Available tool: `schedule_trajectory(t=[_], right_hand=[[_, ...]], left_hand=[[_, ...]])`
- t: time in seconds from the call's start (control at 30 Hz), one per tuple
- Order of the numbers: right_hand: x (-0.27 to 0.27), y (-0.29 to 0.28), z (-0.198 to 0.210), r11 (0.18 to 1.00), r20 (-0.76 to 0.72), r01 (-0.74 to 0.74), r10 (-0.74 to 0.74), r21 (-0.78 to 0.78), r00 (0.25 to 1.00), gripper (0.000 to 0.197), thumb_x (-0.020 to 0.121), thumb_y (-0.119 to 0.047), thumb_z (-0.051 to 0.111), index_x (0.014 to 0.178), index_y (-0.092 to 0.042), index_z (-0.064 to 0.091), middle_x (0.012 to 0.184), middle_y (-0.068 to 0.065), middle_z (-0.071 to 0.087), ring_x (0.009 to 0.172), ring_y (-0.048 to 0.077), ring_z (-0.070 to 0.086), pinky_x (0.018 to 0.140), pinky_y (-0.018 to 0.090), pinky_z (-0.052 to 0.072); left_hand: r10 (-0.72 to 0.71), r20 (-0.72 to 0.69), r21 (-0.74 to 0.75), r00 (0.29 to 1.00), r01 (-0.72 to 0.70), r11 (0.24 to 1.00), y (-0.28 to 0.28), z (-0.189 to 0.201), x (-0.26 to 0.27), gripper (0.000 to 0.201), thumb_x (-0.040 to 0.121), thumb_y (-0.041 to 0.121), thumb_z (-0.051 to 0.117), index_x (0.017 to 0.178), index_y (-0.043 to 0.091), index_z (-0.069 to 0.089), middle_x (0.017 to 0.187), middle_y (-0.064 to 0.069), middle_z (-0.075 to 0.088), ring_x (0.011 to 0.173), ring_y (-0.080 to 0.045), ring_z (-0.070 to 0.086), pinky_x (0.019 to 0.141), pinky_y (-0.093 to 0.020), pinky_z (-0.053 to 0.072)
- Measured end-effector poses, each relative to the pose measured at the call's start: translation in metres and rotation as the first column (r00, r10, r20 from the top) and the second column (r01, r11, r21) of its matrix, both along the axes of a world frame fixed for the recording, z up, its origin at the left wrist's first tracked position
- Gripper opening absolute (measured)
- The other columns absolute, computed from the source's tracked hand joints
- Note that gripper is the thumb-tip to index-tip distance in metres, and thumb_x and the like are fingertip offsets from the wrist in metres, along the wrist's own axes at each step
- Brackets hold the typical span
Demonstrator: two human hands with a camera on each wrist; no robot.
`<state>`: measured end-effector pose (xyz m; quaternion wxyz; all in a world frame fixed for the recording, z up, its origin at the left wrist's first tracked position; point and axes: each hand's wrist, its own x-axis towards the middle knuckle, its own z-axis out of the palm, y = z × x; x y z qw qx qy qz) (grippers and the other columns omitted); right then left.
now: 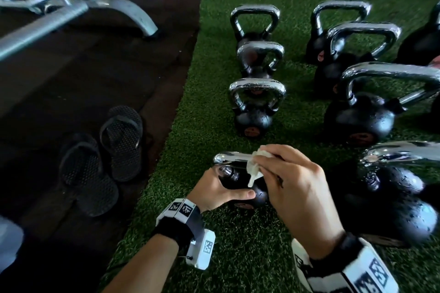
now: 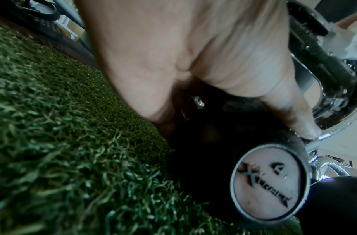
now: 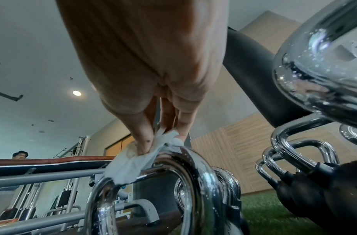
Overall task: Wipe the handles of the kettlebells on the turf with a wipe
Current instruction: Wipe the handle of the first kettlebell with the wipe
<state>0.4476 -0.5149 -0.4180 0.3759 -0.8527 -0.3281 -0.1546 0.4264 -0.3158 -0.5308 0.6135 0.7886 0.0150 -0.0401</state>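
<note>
A small black kettlebell (image 1: 240,185) with a chrome handle (image 1: 228,158) stands nearest me on the green turf (image 1: 238,245). My left hand (image 1: 219,188) grips its black body, thumb across the front. My right hand (image 1: 290,173) pinches a crumpled white wipe (image 1: 254,164) round the top bar of that handle. In the right wrist view the wipe (image 3: 133,162) wraps the chrome handle (image 3: 193,171) under my fingers (image 3: 143,143). The left wrist view shows my palm (image 2: 173,55) on the dark body and a round label (image 2: 270,181).
Several more kettlebells stand in two rows behind, such as one (image 1: 256,107) straight ahead and larger ones (image 1: 364,112) to the right. Black sandals (image 1: 104,154) lie on the dark mat at left. A grey bench frame (image 1: 71,5) stands at the back left.
</note>
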Motion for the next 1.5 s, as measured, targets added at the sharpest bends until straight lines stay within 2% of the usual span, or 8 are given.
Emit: schedule_trajectory(t=[0.47, 0.7, 1.0, 1.17, 1.27, 1.33, 1.4, 1.5], right_hand=[[-0.012, -0.02, -0.04, 0.891, -0.115, 0.231, -0.201, 0.39, 0.973, 0.024, 0.085, 0.002, 0.075, 0.106, -0.009, 0.078, 0.117, -0.001, 0.074, 0.108, 0.005, 0.07, 0.09, 0.025, 0.059], [-0.012, -0.021, -0.07, 0.57, -0.557, 0.4, 0.125, 0.717, 0.821, 0.032, 0.085, -0.004, 0.074, 0.105, -0.028, 0.08, 0.116, -0.001, 0.076, 0.115, 0.018, 0.07, 0.101, 0.041, 0.054], [-0.013, -0.008, -0.093, 0.469, -0.648, 0.523, 0.151, 0.712, 0.746, 0.025, 0.088, -0.001, 0.073, 0.102, -0.02, 0.08, 0.103, 0.006, 0.079, 0.101, 0.024, 0.074, 0.087, 0.03, 0.06], [-0.015, -0.02, -0.095, 0.783, -0.646, 0.448, -0.079, 0.431, 0.759, 0.033, 0.085, -0.006, 0.078, 0.088, -0.039, 0.074, 0.092, -0.012, 0.078, 0.084, -0.002, 0.073, 0.068, 0.015, 0.058], [-0.024, -0.04, -0.081, 0.919, -0.624, 0.304, -0.088, 0.249, 0.777, 0.04, 0.082, -0.002, 0.078, 0.08, -0.042, 0.076, 0.089, -0.023, 0.076, 0.077, -0.006, 0.071, 0.062, 0.014, 0.056], [-0.035, -0.049, -0.067, 0.938, -0.612, 0.219, -0.01, 0.268, 0.791, 0.04, 0.079, 0.003, 0.08, 0.081, -0.037, 0.08, 0.096, -0.02, 0.075, 0.086, -0.001, 0.073, 0.073, 0.021, 0.061], [-0.046, -0.051, -0.049, 0.941, -0.591, 0.136, 0.079, 0.311, 0.803, 0.037, 0.077, 0.0, 0.082, 0.083, -0.037, 0.08, 0.101, -0.016, 0.074, 0.09, 0.005, 0.073, 0.077, 0.023, 0.061], [-0.051, -0.046, -0.026, 0.939, -0.569, 0.052, 0.16, 0.339, 0.806, 0.027, 0.077, -0.011, 0.084, 0.086, -0.035, 0.078, 0.097, -0.015, 0.076, 0.089, 0.008, 0.074, 0.077, 0.027, 0.061]], left_hand=[[-0.021, 0.042, -0.009, 0.999, 0.022, 1.0, -0.003, 0.004, 0.001, 0.067, 0.078, 0.029, 0.09, 0.138, 0.025, 0.06, 0.136, 0.005, 0.067, 0.131, -0.017, 0.06, 0.113, -0.048, 0.043], [0.013, 0.026, -0.071, 1.0, -0.012, 0.997, -0.003, 0.008, -0.003, 0.063, 0.073, 0.032, 0.093, 0.128, 0.041, 0.065, 0.127, 0.014, 0.071, 0.121, -0.006, 0.065, 0.097, -0.013, 0.049], [0.127, -0.088, 0.01, 0.988, -0.127, 0.992, -0.004, 0.015, -0.01, 0.06, 0.057, 0.046, 0.098, 0.11, 0.052, 0.071, 0.109, 0.025, 0.075, 0.105, 0.006, 0.069, 0.081, -0.005, 0.051], [0.296, -0.25, 0.434, 0.922, -0.167, 0.885, -0.015, 0.029, -0.026, 0.085, 0.059, 0.078, 0.08, 0.128, 0.034, 0.06, 0.119, 0.015, 0.07, 0.11, -0.01, 0.067, 0.085, -0.022, 0.048], [0.3, -0.382, 0.587, 0.874, -0.021, 0.809, -0.017, 0.031, -0.05, 0.054, 0.075, 0.062, 0.08, 0.119, 0.033, 0.069, 0.118, 0.011, 0.073, 0.099, -0.008, 0.068, 0.078, -0.017, 0.046], [0.253, -0.398, 0.452, 0.882, -0.051, 0.891, -0.017, 0.035, -0.065, 0.022, 0.088, 0.05, 0.074, 0.101, 0.033, 0.077, 0.105, 0.01, 0.079, 0.091, -0.009, 0.073, 0.076, -0.014, 0.05], [0.079, -0.447, -0.016, 0.891, -0.097, 0.995, -0.021, 0.045, -0.074, 0.031, 0.092, 0.054, 0.067, 0.104, 0.028, 0.08, 0.103, 0.005, 0.08, 0.102, -0.018, 0.075, 0.091, -0.024, 0.057], [-0.117, -0.379, -0.521, 0.918, -0.107, 0.847, -0.031, 0.06, -0.075, 0.037, 0.102, 0.045, 0.056, 0.13, 0.025, 0.069, 0.13, -0.011, 0.07, 0.123, -0.023, 0.066, 0.103, -0.035, 0.054]])
